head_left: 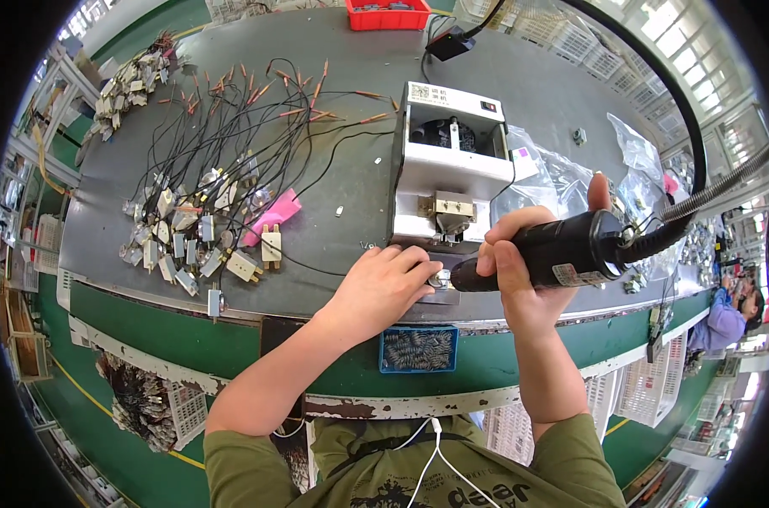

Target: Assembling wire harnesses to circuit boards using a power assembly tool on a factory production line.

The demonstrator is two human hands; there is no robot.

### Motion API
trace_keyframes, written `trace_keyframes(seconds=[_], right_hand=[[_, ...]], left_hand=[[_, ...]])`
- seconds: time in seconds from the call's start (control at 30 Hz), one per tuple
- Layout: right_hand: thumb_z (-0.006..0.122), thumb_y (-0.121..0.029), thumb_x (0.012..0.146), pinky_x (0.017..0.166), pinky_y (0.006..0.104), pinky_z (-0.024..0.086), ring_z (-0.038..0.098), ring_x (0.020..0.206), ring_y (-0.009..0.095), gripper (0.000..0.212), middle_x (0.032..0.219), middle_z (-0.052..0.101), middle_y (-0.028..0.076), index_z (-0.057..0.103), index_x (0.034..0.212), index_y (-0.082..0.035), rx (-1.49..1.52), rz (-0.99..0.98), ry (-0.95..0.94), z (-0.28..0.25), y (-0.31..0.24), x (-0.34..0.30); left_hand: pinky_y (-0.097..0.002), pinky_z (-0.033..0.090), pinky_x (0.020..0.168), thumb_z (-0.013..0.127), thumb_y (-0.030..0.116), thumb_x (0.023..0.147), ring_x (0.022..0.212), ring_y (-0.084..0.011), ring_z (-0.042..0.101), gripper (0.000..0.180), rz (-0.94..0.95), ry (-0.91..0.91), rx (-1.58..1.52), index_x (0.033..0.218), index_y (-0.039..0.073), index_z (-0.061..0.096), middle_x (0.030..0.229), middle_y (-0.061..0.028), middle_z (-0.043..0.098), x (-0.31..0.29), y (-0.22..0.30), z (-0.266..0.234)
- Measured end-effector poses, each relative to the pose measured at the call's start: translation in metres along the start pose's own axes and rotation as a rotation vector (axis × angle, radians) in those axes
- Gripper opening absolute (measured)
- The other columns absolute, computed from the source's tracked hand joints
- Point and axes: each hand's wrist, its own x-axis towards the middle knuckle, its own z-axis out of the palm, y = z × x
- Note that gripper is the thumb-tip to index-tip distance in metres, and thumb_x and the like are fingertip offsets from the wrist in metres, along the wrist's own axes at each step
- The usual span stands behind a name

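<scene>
While the right hand wraps firmly around a black power driver, the left hand pinches a small pale part between its bunched fingertips, close to the near edge of the workbench and right of that edge's middle. The driver is a thick, dark cylinder lying almost level, slightly raised at its rear, narrowing to a ribbed-looking black nose aimed leftward at the part. A small white label with reddish marks sits on the body's near side. From its rear, a thick black hose arches up towards the far edge, with a silvery coil running off to the right. The part looks whitish with a bright glint; fingers hide most of it, and whether the nose touches it I cannot tell.

Just beyond both hands stands a white and silver machine. Towards the workbench's left edge lies a heap of pale connectors, their thin black leads ending in copper-coloured tips. A blue tray of small silvery pieces sits at the near edge, and a red bin stands at the far edge.
</scene>
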Motion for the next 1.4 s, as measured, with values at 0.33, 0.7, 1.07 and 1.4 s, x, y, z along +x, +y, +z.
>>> trace_keyframes(seconds=[0.33, 0.7, 1.07, 1.4], right_hand=[[0.069, 0.012, 0.079, 0.072, 0.0249, 0.052, 0.065, 0.075, 0.014, 0.098, 0.091, 0.067, 0.012, 0.005, 0.153, 0.001, -0.089, -0.029, -0.077, -0.001, 0.004, -0.002], [0.065, 0.009, 0.087, 0.063, 0.0291, 0.056, 0.062, 0.066, 0.016, 0.1, 0.094, 0.063, 0.015, -0.001, 0.157, -0.016, -0.267, -0.167, -0.219, -0.008, 0.01, 0.0], [0.065, 0.011, 0.085, 0.06, 0.026, 0.056, 0.063, 0.063, 0.015, 0.095, 0.097, 0.065, 0.018, 0.006, 0.155, -0.012, -0.147, -0.112, -0.216, -0.007, 0.012, 0.002], [0.067, 0.011, 0.082, 0.058, 0.026, 0.055, 0.063, 0.062, 0.015, 0.095, 0.093, 0.064, 0.017, 0.009, 0.155, -0.009, -0.116, -0.15, -0.201, -0.002, 0.013, 0.002]], left_hand=[[-0.0407, 0.049, 0.086, 0.07, 0.026, 0.089, 0.101, -0.0253, 0.061, 0.033, 0.022, -0.001, -0.018, 0.117, 0.011, 0.061, 0.113, -0.0034, 0.059, 0.0, -0.001, 0.002], [-0.0406, 0.049, 0.087, 0.071, 0.024, 0.089, 0.102, -0.0267, 0.062, 0.029, 0.018, -0.012, -0.038, 0.112, 0.009, 0.06, 0.114, -0.0047, 0.058, 0.0, -0.004, 0.003], [-0.0398, 0.052, 0.084, 0.073, 0.02, 0.088, 0.098, -0.0289, 0.066, 0.024, -0.109, 0.123, -0.133, 0.108, 0.009, 0.067, 0.102, -0.0103, 0.066, -0.004, -0.025, -0.048], [-0.0433, 0.054, 0.071, 0.074, 0.025, 0.084, 0.082, -0.0325, 0.067, 0.022, -0.487, 0.12, 0.293, 0.092, 0.007, 0.065, 0.09, -0.0117, 0.067, 0.001, -0.098, -0.026]])
